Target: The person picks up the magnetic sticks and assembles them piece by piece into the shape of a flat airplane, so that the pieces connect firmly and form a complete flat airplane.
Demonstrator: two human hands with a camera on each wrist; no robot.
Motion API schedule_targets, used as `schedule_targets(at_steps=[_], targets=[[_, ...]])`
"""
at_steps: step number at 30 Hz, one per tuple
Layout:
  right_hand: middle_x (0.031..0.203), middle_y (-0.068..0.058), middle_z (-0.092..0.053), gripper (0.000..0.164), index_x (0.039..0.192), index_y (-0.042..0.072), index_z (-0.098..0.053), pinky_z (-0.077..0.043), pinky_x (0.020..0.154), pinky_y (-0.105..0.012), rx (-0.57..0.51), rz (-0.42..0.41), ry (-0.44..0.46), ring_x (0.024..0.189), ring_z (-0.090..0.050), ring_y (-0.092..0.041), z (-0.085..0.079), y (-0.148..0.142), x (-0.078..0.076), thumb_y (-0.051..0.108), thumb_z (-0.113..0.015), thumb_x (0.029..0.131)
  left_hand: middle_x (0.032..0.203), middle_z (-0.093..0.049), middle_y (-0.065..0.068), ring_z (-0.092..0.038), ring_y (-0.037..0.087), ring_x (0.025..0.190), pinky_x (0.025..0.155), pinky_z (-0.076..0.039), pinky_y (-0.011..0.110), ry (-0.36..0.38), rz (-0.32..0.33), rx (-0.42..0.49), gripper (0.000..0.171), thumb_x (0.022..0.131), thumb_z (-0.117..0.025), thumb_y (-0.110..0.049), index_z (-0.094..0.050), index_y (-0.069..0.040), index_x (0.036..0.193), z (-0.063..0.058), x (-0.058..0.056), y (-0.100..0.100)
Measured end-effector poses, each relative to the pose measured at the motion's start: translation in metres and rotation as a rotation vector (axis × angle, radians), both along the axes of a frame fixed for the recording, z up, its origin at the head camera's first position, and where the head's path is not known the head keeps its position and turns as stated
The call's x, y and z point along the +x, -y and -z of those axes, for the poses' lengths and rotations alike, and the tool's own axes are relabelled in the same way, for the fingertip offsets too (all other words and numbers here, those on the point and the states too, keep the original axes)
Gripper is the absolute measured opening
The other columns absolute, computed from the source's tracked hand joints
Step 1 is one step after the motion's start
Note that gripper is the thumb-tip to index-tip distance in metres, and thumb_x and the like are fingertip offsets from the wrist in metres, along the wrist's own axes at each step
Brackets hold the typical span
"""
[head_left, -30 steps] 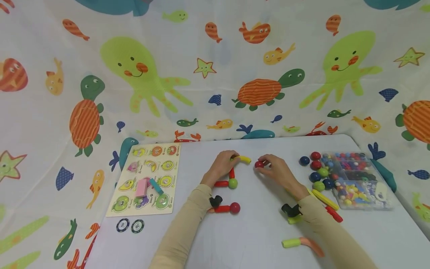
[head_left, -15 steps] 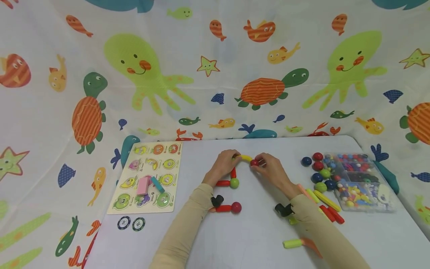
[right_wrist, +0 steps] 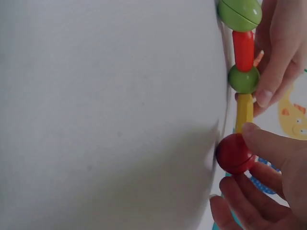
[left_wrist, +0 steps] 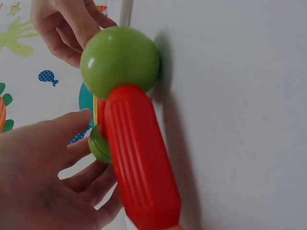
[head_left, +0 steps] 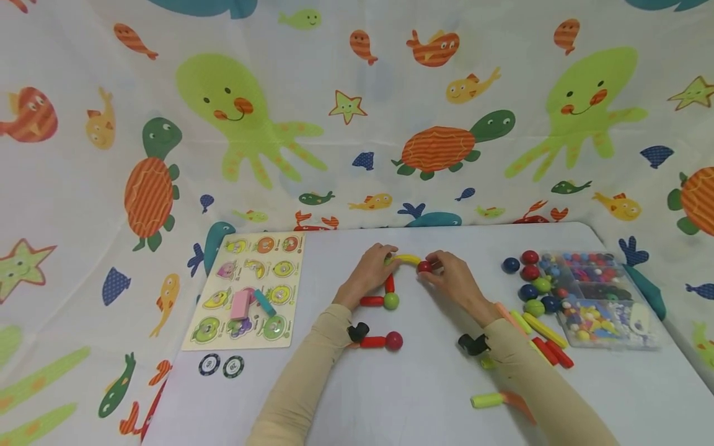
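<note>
My left hand (head_left: 365, 275) holds a green ball (right_wrist: 243, 79) between thumb and fingers, at the far corner of a toy frame. From that ball a curved yellow stick (head_left: 408, 258) runs right. A red ball (head_left: 424, 267) touches the stick's right end, pinched by my right hand (head_left: 454, 279); the right thumb also reaches the stick in the right wrist view. Nearer me, a red stick (head_left: 389, 284) links the held ball with another green ball (left_wrist: 120, 62). A second red stick (left_wrist: 141, 158) leads left from there, its far end under my left arm.
A red ball (head_left: 393, 341) on a red stick lies nearer me. To the right are loose balls (head_left: 534, 308), sticks (head_left: 545, 329) and a divided bead box (head_left: 608, 297). A fruit puzzle board (head_left: 245, 291) with blocks and two chips (head_left: 221, 365) lie left.
My right hand has moved left with the red ball, closing the gap to the yellow stick's end. The left hand has stayed at the far corner of the frame.
</note>
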State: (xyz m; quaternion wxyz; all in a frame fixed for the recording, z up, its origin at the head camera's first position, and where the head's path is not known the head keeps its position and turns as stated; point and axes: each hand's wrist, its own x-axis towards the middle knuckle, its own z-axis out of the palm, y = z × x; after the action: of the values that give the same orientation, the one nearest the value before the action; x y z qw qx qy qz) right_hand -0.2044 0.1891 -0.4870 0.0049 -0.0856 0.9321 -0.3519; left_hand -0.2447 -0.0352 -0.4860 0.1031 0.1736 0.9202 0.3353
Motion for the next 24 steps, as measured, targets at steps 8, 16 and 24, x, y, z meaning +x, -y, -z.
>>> schedule_targets(at_steps=[8,16,24], targets=[[0.12,-0.016,-0.067,0.041,0.128,0.003,-0.062,-0.055,0.093,-0.049,-0.026,0.054,-0.021,0.105,-0.064,-0.03,-0.013,-0.029,0.011,0.029,-0.069,0.098,0.125,-0.059,0.007,-0.056,0.021,0.112,0.103,-0.051,0.039,0.006,-0.035,0.059,0.045,0.104,-0.057,-0.037,-0.057,-0.014,0.142,-0.003,0.008,0.01],[0.113,-0.01,-0.071,0.034,0.125,0.006,-0.065,-0.056,0.088,-0.042,0.01,0.12,-0.101,0.101,-0.065,-0.025,-0.021,-0.073,0.036,0.029,-0.065,0.1,0.129,-0.059,0.005,-0.058,0.021,0.117,0.103,-0.051,0.04,0.011,-0.088,0.087,0.044,0.103,-0.057,-0.038,-0.057,-0.014,0.141,-0.007,0.021,0.025],[0.099,-0.012,-0.074,0.025,0.116,0.003,-0.07,-0.051,0.074,-0.022,0.065,0.161,-0.205,0.086,-0.068,-0.025,-0.022,-0.113,0.07,0.02,-0.069,0.097,0.127,-0.059,0.005,-0.057,0.022,0.117,0.101,-0.052,0.04,0.002,-0.094,0.084,0.045,0.103,-0.059,-0.035,-0.057,-0.013,0.141,-0.016,0.031,0.031]])
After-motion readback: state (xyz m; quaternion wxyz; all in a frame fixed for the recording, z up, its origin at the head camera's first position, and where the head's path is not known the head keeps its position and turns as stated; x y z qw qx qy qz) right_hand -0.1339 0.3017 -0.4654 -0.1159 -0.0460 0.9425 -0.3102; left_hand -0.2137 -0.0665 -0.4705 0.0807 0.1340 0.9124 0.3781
